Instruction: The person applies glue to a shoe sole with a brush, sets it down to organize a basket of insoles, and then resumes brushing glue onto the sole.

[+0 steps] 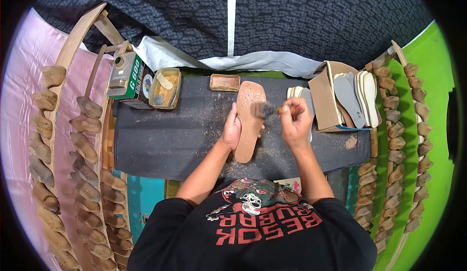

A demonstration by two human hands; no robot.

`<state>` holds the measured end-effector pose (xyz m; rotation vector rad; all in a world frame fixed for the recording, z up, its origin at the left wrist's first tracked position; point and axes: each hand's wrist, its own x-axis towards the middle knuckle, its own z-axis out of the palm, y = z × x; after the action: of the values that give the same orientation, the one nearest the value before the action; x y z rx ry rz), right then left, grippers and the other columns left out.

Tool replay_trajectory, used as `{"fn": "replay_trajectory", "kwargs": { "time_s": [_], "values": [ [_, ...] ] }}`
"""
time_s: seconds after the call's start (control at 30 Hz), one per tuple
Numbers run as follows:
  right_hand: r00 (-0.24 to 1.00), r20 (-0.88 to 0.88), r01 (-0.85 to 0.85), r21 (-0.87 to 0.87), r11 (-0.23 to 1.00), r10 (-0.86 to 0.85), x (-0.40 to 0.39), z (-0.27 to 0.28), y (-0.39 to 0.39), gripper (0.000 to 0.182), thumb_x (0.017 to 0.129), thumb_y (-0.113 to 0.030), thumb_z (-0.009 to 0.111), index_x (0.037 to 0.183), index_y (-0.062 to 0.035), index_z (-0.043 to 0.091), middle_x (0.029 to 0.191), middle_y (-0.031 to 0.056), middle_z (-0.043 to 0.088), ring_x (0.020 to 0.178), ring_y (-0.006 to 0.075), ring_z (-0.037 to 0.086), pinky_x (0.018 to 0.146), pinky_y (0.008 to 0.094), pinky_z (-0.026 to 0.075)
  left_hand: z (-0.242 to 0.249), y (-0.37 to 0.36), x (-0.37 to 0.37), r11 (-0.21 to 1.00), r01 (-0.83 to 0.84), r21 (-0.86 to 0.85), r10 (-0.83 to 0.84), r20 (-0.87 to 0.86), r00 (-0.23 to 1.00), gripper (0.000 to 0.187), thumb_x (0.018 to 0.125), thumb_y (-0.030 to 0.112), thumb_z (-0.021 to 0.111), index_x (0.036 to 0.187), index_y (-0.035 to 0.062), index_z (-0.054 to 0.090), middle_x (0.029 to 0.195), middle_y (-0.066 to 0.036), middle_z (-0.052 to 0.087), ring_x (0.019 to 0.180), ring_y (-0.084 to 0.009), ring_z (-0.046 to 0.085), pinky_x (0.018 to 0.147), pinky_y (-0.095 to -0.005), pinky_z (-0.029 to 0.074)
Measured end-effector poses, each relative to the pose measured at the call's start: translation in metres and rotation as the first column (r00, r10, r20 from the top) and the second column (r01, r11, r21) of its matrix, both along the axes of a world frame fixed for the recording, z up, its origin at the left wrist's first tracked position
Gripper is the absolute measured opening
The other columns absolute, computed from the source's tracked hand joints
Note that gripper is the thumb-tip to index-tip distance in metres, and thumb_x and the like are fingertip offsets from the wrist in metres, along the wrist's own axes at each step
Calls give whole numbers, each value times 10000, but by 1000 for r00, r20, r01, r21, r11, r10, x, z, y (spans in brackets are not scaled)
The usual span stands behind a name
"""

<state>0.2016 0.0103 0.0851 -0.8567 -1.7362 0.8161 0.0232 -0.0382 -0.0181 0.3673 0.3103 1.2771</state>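
Note:
My left hand (232,131) is closed around the edges of a brown shoe sole (249,134), holding it upright lengthwise above the table. Its upper part looks speckled and rough, while the lower part is smoother. In my right hand (296,127) a brush (263,110) is gripped by its handle. The dark brush head meets the right edge of the sole in the picture and is somewhat blurred, so whether it touches cannot be made out. Grey and cream soles (305,93) lie just beyond my right hand.
On the dark table (160,139), scattered with crumbs, stand a G 600 can (124,79), a yellowish tub (175,88) with a spatula and a small rectangular tray (224,82). A cardboard box (327,103) holds several soles. Racks of wooden shoe lasts (88,106) flank both sides.

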Motion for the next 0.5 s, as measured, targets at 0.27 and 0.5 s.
{"fn": "replay_trajectory", "kwargs": {
  "time_s": [0.27,0.5],
  "values": [
    [994,-57,94,69,993,-90,-16,4,18,99,932,-54,629,1007,-5,584,782,48,631,667,81,569,616,254,476,-2,-4,3,998,61,-23,-61,-8,998,770,1012,689,232,1393,94,537,1177,-96,674,917,-237,682,732,-393,583],
    [997,40,-67,77,995,64,-16,5,-8,48,950,-30,601,981,-1,578,814,35,606,694,73,568,626,241,467,8,-8,1,997,-19,-78,16,-39,999,790,1003,708,226,1359,88,562,1125,-95,685,902,-237,679,733,-382,570]
  ]
}}
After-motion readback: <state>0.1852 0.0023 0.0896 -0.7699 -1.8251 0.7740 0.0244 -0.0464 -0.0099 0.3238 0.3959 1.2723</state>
